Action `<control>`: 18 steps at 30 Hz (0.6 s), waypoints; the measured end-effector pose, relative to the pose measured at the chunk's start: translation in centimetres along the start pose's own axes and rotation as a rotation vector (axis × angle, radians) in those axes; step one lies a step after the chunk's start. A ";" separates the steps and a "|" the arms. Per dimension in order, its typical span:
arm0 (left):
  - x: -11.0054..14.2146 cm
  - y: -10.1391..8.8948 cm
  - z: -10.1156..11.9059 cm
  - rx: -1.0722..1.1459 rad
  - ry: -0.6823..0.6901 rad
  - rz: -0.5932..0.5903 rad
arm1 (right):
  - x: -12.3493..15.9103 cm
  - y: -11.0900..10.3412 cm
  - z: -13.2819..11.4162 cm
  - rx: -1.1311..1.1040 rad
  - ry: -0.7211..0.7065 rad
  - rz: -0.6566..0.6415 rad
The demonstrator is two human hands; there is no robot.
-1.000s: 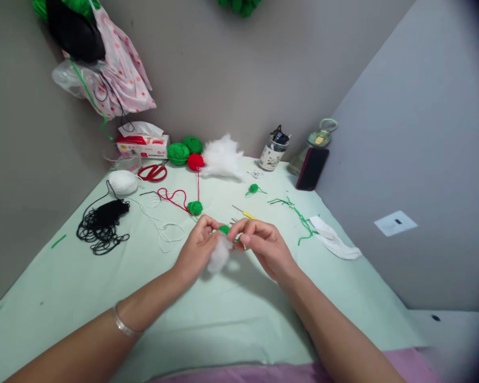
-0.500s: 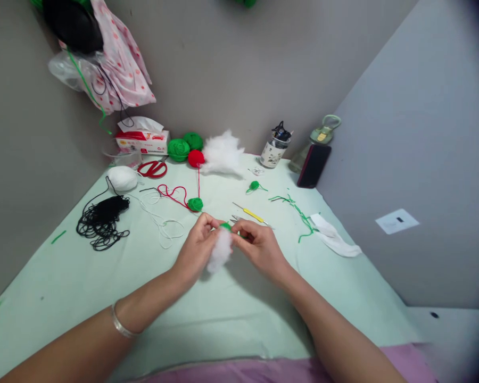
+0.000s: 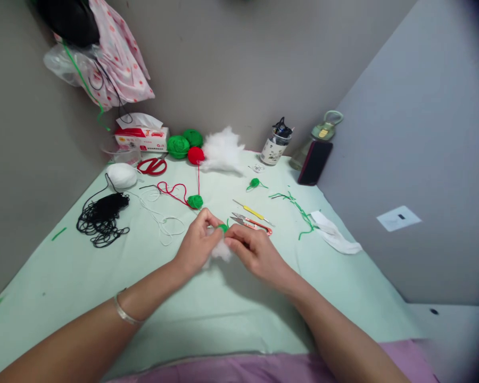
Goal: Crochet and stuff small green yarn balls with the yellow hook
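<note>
Between my two hands is a small green crocheted piece (image 3: 223, 227), mostly covered by fingers. White fluffy stuffing (image 3: 222, 251) hangs below it. My left hand (image 3: 199, 239) is closed round the green piece and part of the stuffing. My right hand (image 3: 253, 250) is closed with its fingertips pinched against the stuffing at the green piece's right side. Just beyond the right hand lie orange-handled thread snips (image 3: 259, 225) and a yellow crochet hook (image 3: 253, 213). A small green yarn ball (image 3: 195, 201) rests beyond the left hand.
At the back stand a tissue box (image 3: 142, 141), green yarn balls (image 3: 178, 147), a red yarn ball (image 3: 196, 155), a stuffing pile (image 3: 223, 151), a pen jar (image 3: 275, 149) and a phone (image 3: 315, 163). Red scissors (image 3: 152, 166), black yarn (image 3: 104, 215) and white yarn (image 3: 122, 175) lie left; green scraps (image 3: 301, 213) lie right.
The stuffing between my hands has become shorter and more bunched up against the green piece. My right hand has shifted slightly down and left, uncovering the snips.
</note>
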State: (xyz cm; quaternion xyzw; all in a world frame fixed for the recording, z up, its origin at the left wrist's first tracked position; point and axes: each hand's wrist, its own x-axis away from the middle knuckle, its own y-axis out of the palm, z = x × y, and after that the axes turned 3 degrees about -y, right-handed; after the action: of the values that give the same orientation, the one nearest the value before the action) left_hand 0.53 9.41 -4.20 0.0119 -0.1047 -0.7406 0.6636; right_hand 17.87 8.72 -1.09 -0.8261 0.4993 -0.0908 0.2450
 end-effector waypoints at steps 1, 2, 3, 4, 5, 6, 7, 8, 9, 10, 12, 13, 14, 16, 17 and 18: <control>0.0 0.1 -0.1 0.000 -0.004 0.009 | 0.1 0.3 0.0 0.022 -0.005 -0.009; 0.0 0.2 -0.2 0.003 -0.015 0.009 | 0.1 0.5 0.1 0.042 -0.008 -0.004; 0.1 0.2 -0.2 0.009 -0.030 0.004 | 0.1 0.7 0.2 0.059 -0.008 0.012; 0.1 0.3 -0.3 0.019 -0.045 0.000 | 0.0 0.9 0.4 0.077 -0.002 0.038; 0.2 0.4 -0.3 0.031 -0.059 -0.002 | -0.1 1.0 0.5 0.102 0.008 0.075; 0.3 0.4 -0.3 0.045 -0.069 -0.002 | -0.3 1.0 0.7 0.131 0.021 0.116; 0.4 0.4 -0.2 0.062 -0.076 -0.002 | -0.4 1.0 0.9 0.155 0.039 0.152; 0.5 0.4 -0.1 0.080 -0.082 -0.006 | -0.5 0.9 1.1 0.170 0.062 0.184; 0.5 0.4 0.1 0.100 -0.088 -0.016 | -0.6 0.7 1.3 0.170 0.087 0.208; 0.6 0.3 0.3 0.119 -0.093 -0.031 | -0.7 0.4 1.5 0.155 0.108 0.229; 0.5 0.2 0.8 0.152 -0.108 -0.074 | -0.7 -0.2 1.8 0.085 0.134 0.261; 0.4 0.0 0.9 0.162 -0.118 -0.096 | -0.7 -0.4 2.0 0.038 0.137 0.274; 0.3 -0.1 1.1 0.168 -0.127 -0.116 | -0.8 -0.6 2.1 -0.011 0.135 0.282; 0.2 -0.2 1.1 0.167 -0.139 -0.142 | -0.9 -0.8 2.3 -0.089 0.129 0.278; 0.2 -0.2 1.0 0.163 -0.139 -0.144 | -1.0 -0.8 2.3 -0.114 0.130 0.267; 0.1 -0.2 0.9 0.158 -0.136 -0.140 | -1.0 -0.8 2.4 -0.131 0.130 0.252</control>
State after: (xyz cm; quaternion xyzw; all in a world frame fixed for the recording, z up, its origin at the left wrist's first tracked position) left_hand 0.19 9.43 -3.36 0.0213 -0.2064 -0.7736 0.5988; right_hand 18.89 10.65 -2.67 -0.7635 0.6186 -0.0799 0.1674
